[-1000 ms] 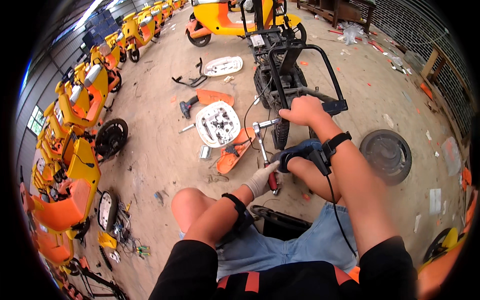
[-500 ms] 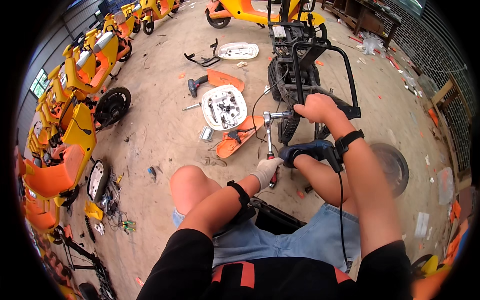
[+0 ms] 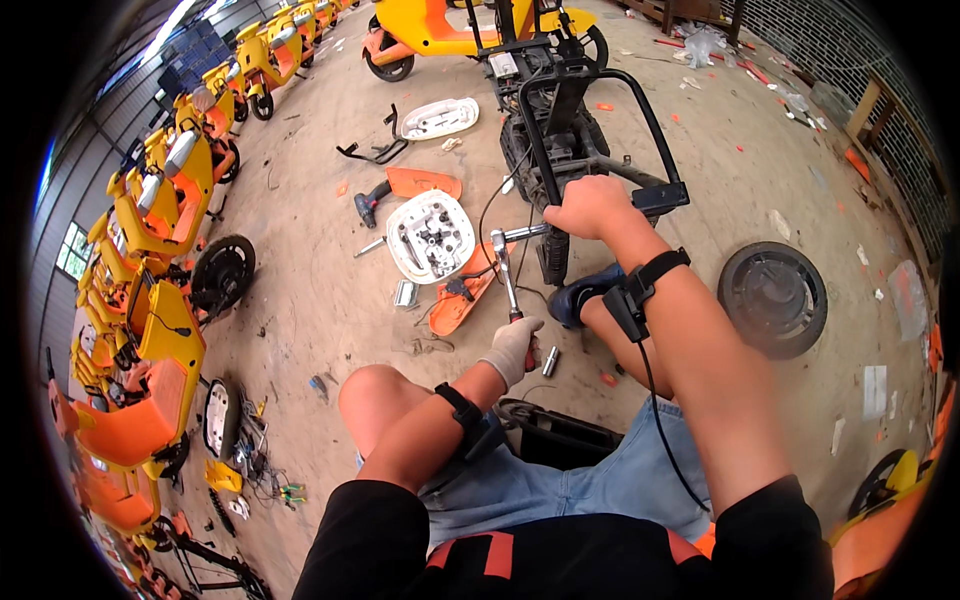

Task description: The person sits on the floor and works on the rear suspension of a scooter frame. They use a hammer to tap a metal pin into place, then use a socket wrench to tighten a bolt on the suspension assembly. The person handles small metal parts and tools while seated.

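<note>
My left hand (image 3: 512,352), in a pale work glove, is closed round the red-and-black handle of a ratchet wrench (image 3: 507,275). From the wrench's head a silver socket extension (image 3: 527,232) reaches right, into the lower part of a stripped black scooter frame (image 3: 560,130). My bare right hand (image 3: 597,208) is a fist beside that extension, at the lower end of the frame's black tube. What its fingers grip is hidden behind the hand. Just right of my left hand, a loose silver socket (image 3: 551,361) lies on the floor.
Left of the frame lie a white plastic shell (image 3: 432,237), orange panels (image 3: 460,310), a cordless drill (image 3: 370,203) and a black bracket (image 3: 375,150). A dark wheel (image 3: 772,298) lies at right. Yellow-orange scooters (image 3: 165,310) line the left side. A black box (image 3: 560,435) sits between my legs.
The view has shifted, so the wheel shows more fully. My left hand has swung the wrench handle a little left, uncovering the loose socket. My right hand stays at the frame.
</note>
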A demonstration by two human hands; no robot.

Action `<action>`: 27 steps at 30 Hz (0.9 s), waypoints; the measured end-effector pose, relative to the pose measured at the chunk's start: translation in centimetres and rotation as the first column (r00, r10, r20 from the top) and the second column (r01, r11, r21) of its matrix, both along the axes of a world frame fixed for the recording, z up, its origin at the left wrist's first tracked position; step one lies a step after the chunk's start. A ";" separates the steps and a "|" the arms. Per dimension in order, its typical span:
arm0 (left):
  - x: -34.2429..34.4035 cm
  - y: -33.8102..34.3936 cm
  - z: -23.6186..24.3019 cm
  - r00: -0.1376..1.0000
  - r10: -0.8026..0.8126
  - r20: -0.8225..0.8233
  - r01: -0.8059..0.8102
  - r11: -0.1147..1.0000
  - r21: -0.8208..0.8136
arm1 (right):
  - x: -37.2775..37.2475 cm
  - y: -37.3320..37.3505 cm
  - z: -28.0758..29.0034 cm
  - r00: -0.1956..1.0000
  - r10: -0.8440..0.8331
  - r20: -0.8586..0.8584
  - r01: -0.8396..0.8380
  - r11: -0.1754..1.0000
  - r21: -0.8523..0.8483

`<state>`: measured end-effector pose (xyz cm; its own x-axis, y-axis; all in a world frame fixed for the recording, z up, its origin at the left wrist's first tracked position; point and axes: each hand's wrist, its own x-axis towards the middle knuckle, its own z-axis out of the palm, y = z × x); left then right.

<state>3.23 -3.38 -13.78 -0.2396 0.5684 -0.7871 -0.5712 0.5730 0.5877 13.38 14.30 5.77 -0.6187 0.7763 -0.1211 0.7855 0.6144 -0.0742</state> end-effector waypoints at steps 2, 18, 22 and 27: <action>0.3 0.1 0.1 1.000 0.007 -0.001 -0.007 1.000 -0.019 | 0.0 -0.1 -0.2 1.000 -0.011 -0.005 0.011 1.000 0.009; 1.2 0.2 3.7 1.000 -0.011 0.008 0.012 0.998 -0.060 | 0.4 0.2 1.8 0.991 0.008 -0.132 0.001 0.998 0.069; 1.1 0.1 3.7 1.000 -0.001 0.010 0.002 0.999 -0.034 | 0.0 -0.6 2.6 1.000 -0.005 -0.019 0.006 0.996 0.090; 0.8 -0.3 3.9 1.000 0.020 -0.024 -0.021 0.998 -0.059 | -0.7 -0.7 2.7 1.000 -0.025 -0.009 0.025 0.998 0.059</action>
